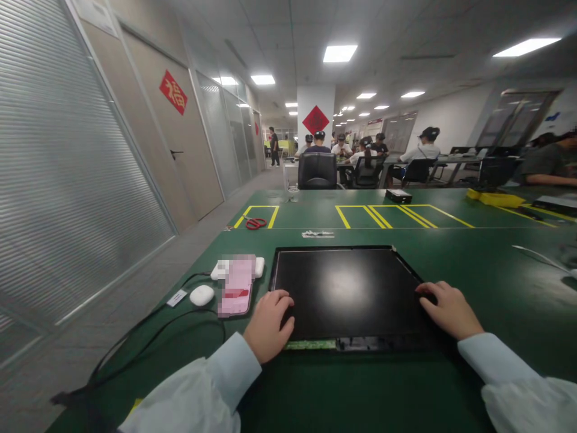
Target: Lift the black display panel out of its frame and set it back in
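The desk (360, 391) is green, with yellow lines (342, 217) stuck on it. A flat black screen (342, 294) lies near the front. Left of it are a pink phone (240, 285), a round white case (202, 295) and black cords (97, 374). Farther back are red scissors (256, 224), some small white bits (318, 234), a little black box (398, 196) and a long yellow thing (500, 199).

Beige flat door (183, 132): gold 福 on red diamond-shaped sign (173, 92).
White square pillar (315, 95): second red diamond-shaped sign (315, 120), character unclear.
White rectangular cable tag (177, 298): too small.
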The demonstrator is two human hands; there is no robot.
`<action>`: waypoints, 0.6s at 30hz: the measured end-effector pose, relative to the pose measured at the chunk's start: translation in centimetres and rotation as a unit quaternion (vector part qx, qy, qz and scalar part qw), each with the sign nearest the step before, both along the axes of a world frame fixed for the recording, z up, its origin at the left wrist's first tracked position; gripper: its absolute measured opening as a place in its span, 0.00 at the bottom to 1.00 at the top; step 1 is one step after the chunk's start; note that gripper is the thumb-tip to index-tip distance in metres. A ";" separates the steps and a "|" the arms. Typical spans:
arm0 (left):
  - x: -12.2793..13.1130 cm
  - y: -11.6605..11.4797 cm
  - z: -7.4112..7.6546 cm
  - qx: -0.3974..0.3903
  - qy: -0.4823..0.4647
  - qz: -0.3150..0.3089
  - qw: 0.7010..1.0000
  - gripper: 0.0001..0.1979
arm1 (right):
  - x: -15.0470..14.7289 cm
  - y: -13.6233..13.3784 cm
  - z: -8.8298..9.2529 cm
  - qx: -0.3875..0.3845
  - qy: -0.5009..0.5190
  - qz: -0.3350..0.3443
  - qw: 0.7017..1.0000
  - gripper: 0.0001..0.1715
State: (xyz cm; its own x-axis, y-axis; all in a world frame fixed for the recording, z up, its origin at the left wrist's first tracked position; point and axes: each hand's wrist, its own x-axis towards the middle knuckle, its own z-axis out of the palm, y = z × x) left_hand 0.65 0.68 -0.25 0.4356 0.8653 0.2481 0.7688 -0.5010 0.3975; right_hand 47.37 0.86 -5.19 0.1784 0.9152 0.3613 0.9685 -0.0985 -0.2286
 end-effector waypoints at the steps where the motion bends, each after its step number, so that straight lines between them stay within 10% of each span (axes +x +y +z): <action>1: -0.1 -0.1 0.0 0.009 -0.002 0.009 1.000 0.13 | 0.1 -0.1 -0.2 0.005 0.007 0.003 1.000 0.17; 18: -2.5 1.0 -3.9 0.067 -0.033 -0.018 0.997 0.24 | 0.1 -0.5 -0.9 0.037 0.108 -0.001 0.994 0.16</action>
